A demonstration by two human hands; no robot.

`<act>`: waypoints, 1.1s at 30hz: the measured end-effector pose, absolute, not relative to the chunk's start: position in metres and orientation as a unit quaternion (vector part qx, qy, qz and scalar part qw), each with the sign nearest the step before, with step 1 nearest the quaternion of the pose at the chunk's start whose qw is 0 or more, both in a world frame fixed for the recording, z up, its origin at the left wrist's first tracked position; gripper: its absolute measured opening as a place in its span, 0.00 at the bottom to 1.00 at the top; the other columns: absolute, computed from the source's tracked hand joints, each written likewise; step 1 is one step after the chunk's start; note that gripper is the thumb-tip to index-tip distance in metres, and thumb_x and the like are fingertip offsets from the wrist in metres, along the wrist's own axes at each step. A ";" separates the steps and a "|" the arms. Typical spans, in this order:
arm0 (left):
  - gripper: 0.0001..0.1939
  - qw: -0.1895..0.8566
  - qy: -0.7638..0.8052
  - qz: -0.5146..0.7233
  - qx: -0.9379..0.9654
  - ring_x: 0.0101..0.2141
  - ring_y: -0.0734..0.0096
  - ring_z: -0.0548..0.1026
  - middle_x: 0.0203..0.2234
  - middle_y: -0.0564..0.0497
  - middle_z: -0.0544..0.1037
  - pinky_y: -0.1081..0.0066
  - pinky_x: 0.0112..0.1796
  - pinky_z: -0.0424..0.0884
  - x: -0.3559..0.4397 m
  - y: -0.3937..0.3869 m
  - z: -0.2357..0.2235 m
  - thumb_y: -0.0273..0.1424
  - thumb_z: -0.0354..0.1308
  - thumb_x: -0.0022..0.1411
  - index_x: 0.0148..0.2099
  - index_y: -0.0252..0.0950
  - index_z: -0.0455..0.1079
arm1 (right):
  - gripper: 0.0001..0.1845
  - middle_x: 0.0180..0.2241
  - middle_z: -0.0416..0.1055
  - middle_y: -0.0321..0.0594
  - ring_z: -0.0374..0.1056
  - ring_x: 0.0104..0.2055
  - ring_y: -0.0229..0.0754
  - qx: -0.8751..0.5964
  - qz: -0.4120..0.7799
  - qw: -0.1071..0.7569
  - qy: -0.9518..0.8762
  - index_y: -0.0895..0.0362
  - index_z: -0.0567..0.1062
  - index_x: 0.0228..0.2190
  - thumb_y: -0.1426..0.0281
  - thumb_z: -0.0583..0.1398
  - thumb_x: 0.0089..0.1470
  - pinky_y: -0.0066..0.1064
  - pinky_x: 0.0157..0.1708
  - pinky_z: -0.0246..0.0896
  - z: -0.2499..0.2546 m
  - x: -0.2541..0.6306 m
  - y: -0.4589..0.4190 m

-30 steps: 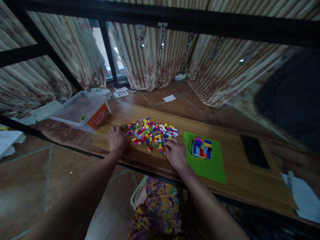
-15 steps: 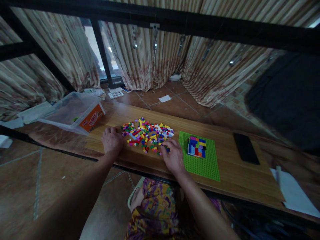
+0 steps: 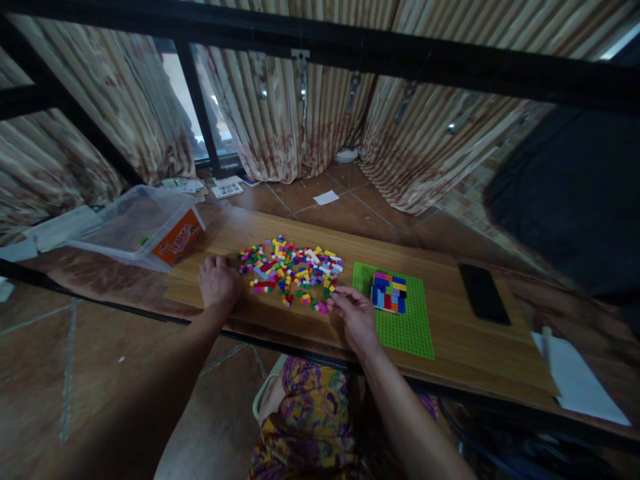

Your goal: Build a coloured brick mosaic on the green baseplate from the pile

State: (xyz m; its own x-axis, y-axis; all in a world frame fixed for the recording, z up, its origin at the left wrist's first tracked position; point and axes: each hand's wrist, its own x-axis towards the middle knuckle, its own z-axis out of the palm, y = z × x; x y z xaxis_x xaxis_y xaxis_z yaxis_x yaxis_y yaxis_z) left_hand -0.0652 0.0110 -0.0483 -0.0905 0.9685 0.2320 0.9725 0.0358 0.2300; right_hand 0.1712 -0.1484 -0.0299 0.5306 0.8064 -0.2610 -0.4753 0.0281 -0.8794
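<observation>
My left hand (image 3: 219, 283) rests on the wooden board, just left of a loose pile of small toy building bricks (image 3: 295, 263). Its fingers are loosely bent and a little apart, and no brick shows in them. At the pile's right front edge is my right hand (image 3: 356, 316), with thumb and forefinger drawn together near a few bricks. Whatever sits between those fingertips is too small to make out. Close to the right hand lies a green baseplate (image 3: 407, 337), bearing a square block of multicoloured bricks (image 3: 389, 293) built up several studs wide.
A clear plastic box (image 3: 135, 223) with an orange label stands at the board's left end. To the right lie a black phone (image 3: 484, 293) and white paper (image 3: 580, 380). A dark metal bar (image 3: 320, 30) crosses above, before striped curtains (image 3: 320, 120).
My right hand has drawn back slightly from the bricks towards the baseplate, uncovering pink and green bricks at the pile's edge. The left hand stays beside the pile. The whole view has shifted slightly.
</observation>
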 end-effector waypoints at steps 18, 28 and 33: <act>0.18 -0.086 -0.649 -0.453 -0.605 0.42 0.63 0.73 0.44 0.40 0.74 0.62 0.47 0.69 -0.064 -0.042 -0.020 0.33 0.51 0.62 0.50 0.28 0.70 | 0.12 0.23 0.71 0.31 0.64 0.25 0.34 -0.553 0.469 0.658 -0.202 0.54 0.81 0.30 0.62 0.70 0.41 0.26 0.28 0.60 -0.019 0.184 -0.207; 0.14 -0.593 -0.404 -0.286 -0.635 0.37 0.69 0.75 0.34 0.50 0.79 0.71 0.40 0.71 0.036 -0.180 -0.007 0.41 0.60 0.58 0.43 0.37 0.74 | 0.05 0.29 0.74 0.35 0.66 0.31 0.37 -0.609 0.427 0.549 -0.381 0.54 0.79 0.30 0.69 0.62 0.49 0.29 0.34 0.60 -0.008 0.182 -0.247; 0.12 -0.640 -0.367 -0.206 -0.643 0.30 0.73 0.71 0.26 0.52 0.76 0.74 0.34 0.68 0.048 -0.178 0.004 0.39 0.63 0.56 0.35 0.35 0.75 | 0.05 0.29 0.73 0.34 0.66 0.30 0.35 -0.597 0.423 0.565 -0.381 0.54 0.80 0.30 0.68 0.62 0.51 0.27 0.32 0.60 -0.006 0.191 -0.264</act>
